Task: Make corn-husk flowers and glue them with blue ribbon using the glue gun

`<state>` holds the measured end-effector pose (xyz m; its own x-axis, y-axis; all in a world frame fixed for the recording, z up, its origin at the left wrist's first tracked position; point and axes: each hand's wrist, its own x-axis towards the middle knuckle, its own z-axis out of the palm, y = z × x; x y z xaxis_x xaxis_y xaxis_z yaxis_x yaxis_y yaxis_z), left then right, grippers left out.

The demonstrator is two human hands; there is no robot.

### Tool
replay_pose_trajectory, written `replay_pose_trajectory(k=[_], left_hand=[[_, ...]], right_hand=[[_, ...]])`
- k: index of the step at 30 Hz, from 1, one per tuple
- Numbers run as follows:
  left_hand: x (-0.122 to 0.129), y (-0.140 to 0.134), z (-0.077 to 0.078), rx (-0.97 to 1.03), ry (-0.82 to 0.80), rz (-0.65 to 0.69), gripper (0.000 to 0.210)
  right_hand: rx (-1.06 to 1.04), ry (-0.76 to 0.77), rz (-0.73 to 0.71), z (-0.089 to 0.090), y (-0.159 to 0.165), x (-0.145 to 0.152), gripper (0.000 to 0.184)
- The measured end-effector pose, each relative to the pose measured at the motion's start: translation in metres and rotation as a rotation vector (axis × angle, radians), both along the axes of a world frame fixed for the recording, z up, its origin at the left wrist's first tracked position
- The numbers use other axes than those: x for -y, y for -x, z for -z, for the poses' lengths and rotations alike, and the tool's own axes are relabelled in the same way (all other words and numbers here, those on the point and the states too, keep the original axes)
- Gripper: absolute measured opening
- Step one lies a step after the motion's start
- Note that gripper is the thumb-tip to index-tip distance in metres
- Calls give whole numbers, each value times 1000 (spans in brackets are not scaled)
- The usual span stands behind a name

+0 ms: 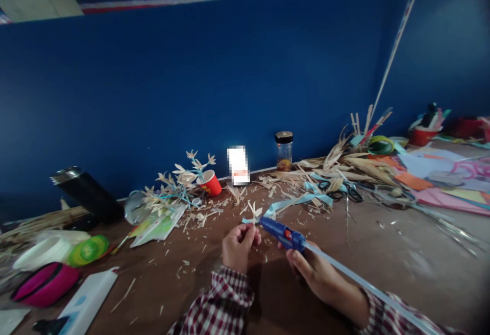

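Pale flower [254,211] stands roughly upright at the fingertips of the person's left hand [238,245], pinched low between thumb and fingers above the brown table [184,299]. The right hand [312,271] is wrapped around the handle of a blue glue gun [277,231], whose nozzle points at the flower's base (whether the two touch, one cannot tell). A long translucent glue stick [356,276] runs back from the gun's rear. Beyond the hands, a light-blue ribbon [321,199] lies near black-handled scissors [354,192]. Farther left, more pale flowers on blue stems [172,192] lean beside a tilted red cup [212,184], with husk scraps [199,217] scattered nearby.
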<state>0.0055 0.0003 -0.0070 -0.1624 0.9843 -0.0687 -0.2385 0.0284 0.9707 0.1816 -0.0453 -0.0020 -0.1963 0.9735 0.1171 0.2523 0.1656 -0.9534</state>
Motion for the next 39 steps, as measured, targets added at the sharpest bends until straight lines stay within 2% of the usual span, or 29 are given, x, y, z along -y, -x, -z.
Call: replay_pose_trajectory(k=[3, 9, 19, 35, 39], left_hand=[[-1, 0, 1, 63, 23, -4, 22], [-2, 0, -1, 131, 86, -53, 24], [2, -1, 0, -49, 64, 34, 29], [2, -2, -5, -71, 77, 9, 28], [2, -2, -4, -85, 85, 15, 28]], right_hand=[[77, -17, -5, -3, 0, 1, 33], [99, -40, -13, -6, 1, 0, 33], [141, -82, -27, -3, 0, -1, 37], [139, -75, -48, -12, 3, -1, 34], [126, -75, -31, -8, 3, -1, 34]])
